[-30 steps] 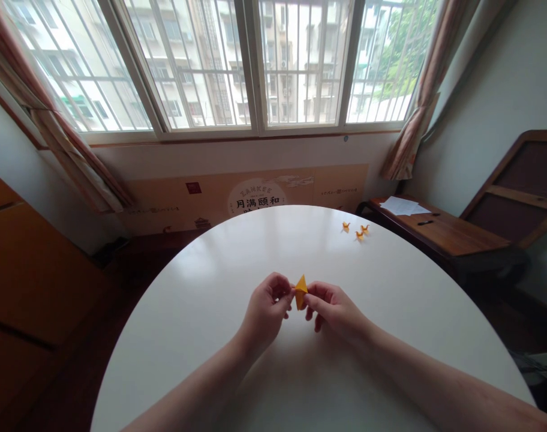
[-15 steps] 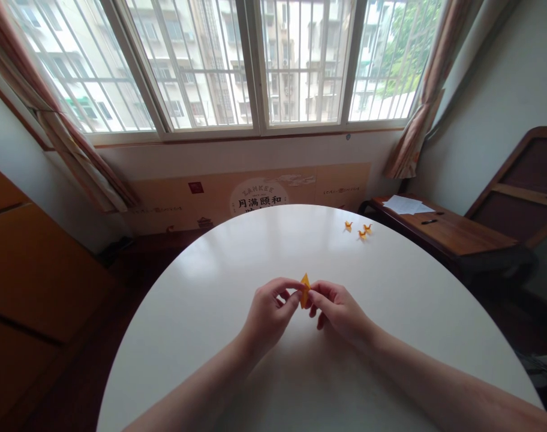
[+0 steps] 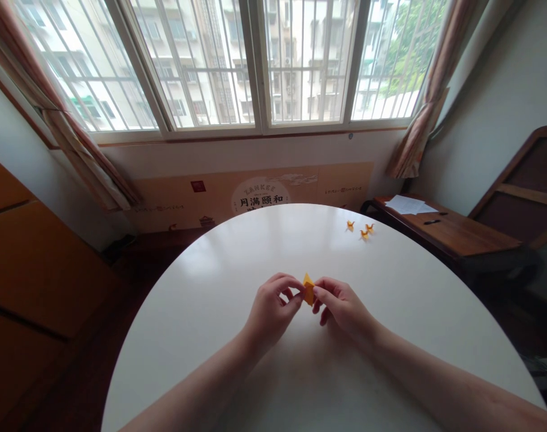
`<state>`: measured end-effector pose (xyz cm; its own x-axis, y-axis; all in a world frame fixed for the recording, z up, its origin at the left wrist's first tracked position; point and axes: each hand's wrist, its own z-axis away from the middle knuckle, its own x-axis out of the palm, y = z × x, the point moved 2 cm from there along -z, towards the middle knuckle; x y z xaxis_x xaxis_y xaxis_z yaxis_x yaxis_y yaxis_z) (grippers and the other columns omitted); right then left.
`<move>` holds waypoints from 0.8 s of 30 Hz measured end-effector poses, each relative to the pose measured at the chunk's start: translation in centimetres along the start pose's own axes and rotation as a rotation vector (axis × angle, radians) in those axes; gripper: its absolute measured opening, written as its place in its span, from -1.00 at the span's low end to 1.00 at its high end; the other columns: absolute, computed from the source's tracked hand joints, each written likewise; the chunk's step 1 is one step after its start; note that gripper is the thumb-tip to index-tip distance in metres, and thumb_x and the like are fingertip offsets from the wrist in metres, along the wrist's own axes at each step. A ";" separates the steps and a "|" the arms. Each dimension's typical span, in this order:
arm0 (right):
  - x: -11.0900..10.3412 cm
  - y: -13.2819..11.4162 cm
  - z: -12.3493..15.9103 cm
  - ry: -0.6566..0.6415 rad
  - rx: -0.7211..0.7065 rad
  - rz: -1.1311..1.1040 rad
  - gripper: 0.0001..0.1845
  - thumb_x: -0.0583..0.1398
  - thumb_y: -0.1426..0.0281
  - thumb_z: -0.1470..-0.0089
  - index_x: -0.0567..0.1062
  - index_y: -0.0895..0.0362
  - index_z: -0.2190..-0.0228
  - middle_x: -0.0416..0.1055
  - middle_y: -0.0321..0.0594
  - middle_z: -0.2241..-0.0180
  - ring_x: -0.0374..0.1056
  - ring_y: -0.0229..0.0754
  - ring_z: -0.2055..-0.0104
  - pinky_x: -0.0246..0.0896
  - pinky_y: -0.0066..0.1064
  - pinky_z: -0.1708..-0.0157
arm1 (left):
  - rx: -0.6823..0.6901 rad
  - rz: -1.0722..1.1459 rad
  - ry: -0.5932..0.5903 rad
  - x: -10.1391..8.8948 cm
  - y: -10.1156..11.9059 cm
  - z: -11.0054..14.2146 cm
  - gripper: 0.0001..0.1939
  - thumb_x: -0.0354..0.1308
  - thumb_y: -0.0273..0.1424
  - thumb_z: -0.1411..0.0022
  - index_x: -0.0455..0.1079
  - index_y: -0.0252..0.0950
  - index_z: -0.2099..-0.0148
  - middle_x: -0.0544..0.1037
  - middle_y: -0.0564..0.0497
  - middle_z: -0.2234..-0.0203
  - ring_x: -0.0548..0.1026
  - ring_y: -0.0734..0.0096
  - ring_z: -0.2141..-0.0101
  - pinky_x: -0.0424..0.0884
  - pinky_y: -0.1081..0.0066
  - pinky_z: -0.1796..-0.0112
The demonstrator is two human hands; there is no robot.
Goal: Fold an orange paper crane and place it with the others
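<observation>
A small piece of folded orange-yellow paper (image 3: 308,289) is held upright between my two hands, above the middle of the white table. My left hand (image 3: 273,307) pinches its left edge between thumb and forefinger. From the other side, my right hand (image 3: 343,306) grips the right edge in the same way, its lower fingers curled beneath. The fingertips cover both side edges of the paper. Farther back on the table stand three little origami birds in the same colour: one on the left (image 3: 349,225), one on the right (image 3: 369,228) and one in front (image 3: 364,234).
The round white table (image 3: 201,300) spreads out below my arms. Right of it is a wooden bench (image 3: 475,237) bearing white papers (image 3: 411,204) and a dark pen (image 3: 432,222). A printed cardboard panel (image 3: 165,192) leans under the barred window, and a wooden cabinet (image 3: 26,258) stands at left.
The folded paper has opened out a little and shows a wider face between my fingers. My hands have moved slightly apart, and the whole view has shifted a little.
</observation>
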<state>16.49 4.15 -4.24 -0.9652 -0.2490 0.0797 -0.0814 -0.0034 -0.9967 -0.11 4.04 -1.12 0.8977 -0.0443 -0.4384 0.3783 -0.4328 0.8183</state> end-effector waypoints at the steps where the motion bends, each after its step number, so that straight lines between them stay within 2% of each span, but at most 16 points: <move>1: 0.0 0.0 0.0 -0.004 -0.004 0.001 -0.64 0.21 0.11 -0.07 0.47 0.20 0.38 0.36 -0.22 0.45 0.34 -0.25 0.42 0.26 -0.53 0.62 | 0.006 -0.003 0.002 0.0 0.0 0.0 -0.87 0.18 -0.55 -0.12 0.52 -0.27 0.32 0.54 -0.02 0.30 0.47 0.49 0.41 0.37 0.56 0.46; 9: 0.4 -0.2 0.2 -0.014 -0.032 0.080 -0.59 0.19 0.07 -0.11 0.46 0.20 0.37 0.34 -0.23 0.48 0.33 -0.24 0.42 0.28 -0.53 0.62 | -0.019 -0.014 0.005 0.0 -0.4 -0.1 -0.91 0.23 -0.51 -0.12 0.55 -0.27 0.35 0.52 -0.01 0.41 0.41 0.49 0.46 0.34 0.54 0.48; 17: 0.3 0.0 0.2 -0.015 -0.055 0.165 -0.55 0.16 0.04 -0.16 0.52 0.20 0.27 0.41 -0.18 0.43 0.41 -0.19 0.38 0.30 -0.52 0.61 | 0.006 0.000 0.013 0.1 -0.7 -0.2 -0.91 0.24 -0.46 -0.16 0.59 -0.25 0.35 0.51 -0.02 0.41 0.42 0.45 0.43 0.34 0.50 0.44; 24: 0.1 0.0 0.3 -0.024 -0.038 0.166 -0.56 0.15 0.08 -0.17 0.56 0.20 0.22 0.49 -0.10 0.31 0.44 -0.17 0.34 0.29 -0.53 0.61 | 0.025 -0.162 -0.014 0.0 -0.1 -0.2 -0.94 0.28 -0.39 -0.18 0.60 -0.21 0.31 0.54 0.01 0.42 0.42 0.43 0.44 0.33 0.45 0.37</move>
<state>16.42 3.85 -4.26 -0.9601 -0.2659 -0.0865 0.0685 0.0764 -0.9947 -0.14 4.23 -1.14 0.8221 0.0150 -0.5692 0.5118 -0.4575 0.7272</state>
